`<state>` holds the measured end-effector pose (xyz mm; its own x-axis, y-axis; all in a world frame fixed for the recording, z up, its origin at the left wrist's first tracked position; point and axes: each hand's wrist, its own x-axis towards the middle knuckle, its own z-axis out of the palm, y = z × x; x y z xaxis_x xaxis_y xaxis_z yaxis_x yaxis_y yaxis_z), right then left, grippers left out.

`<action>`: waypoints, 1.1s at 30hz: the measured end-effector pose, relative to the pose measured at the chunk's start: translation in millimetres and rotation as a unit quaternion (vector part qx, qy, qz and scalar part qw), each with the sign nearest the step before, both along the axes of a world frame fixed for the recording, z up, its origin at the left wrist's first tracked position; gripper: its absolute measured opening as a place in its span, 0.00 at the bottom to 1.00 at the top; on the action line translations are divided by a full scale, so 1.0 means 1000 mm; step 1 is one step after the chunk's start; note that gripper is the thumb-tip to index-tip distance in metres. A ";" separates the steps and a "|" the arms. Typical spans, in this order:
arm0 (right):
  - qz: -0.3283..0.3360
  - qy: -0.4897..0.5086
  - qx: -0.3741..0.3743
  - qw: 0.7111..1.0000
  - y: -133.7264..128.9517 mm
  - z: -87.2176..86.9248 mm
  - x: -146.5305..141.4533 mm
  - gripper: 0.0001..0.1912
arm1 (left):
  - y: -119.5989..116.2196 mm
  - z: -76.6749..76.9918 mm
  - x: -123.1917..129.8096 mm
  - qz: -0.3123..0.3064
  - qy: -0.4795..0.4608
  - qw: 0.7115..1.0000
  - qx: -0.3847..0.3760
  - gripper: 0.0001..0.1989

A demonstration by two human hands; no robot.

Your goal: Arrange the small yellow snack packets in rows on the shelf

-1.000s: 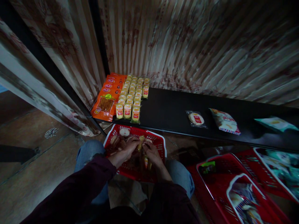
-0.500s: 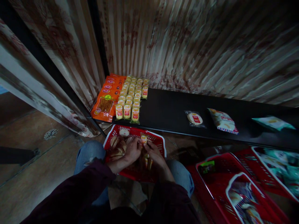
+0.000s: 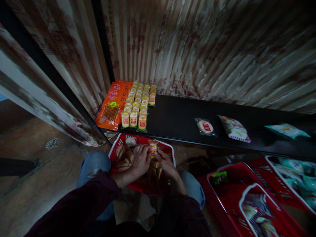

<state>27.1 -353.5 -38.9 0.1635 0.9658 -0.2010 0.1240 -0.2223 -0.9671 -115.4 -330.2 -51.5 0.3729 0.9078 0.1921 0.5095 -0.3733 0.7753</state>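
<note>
Between the fingers of both hands, over a red basket [image 3: 170, 148], is a small yellow wrapped snack cake [image 3: 152, 147] with a red label. My left hand [image 3: 142, 162] is closed on its left side, and my right hand [image 3: 166, 163] grips it from the right. Below my hands, the basket holds round wrapped crackers [image 3: 127, 158] on the left and more yellow packets [image 3: 158, 169] on the right, partly hidden. On the black shelf [image 3: 172, 113], rows of the same yellow snack cakes [image 3: 137, 103] stand beside orange snack bags [image 3: 111, 107].
Farther right on the shelf lie a round wrapped cracker [image 3: 205, 126], a white snack bag [image 3: 234, 128] and a green-white packet [image 3: 287, 130]. Red baskets [image 3: 232, 191] with packets stand on the floor at right. A black post [image 3: 46, 62] and a curtain [image 3: 197, 49] border the shelf.
Both hands remain at the yellow snack cake; it has turned slightly and sits a little higher between the fingers. The view has shifted slightly.
</note>
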 end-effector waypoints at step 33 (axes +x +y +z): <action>-0.111 0.008 0.118 0.987 0.056 0.027 0.010 0.24 | 0.031 0.045 0.024 -0.019 -0.035 0.996 0.082 0.26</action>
<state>37.3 -297.1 -12.4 0.3754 0.9266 0.0217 0.0827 -0.0102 -0.9965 -91.4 -299.0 -6.9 0.3870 0.8472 0.3639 0.4392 -0.5164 0.7352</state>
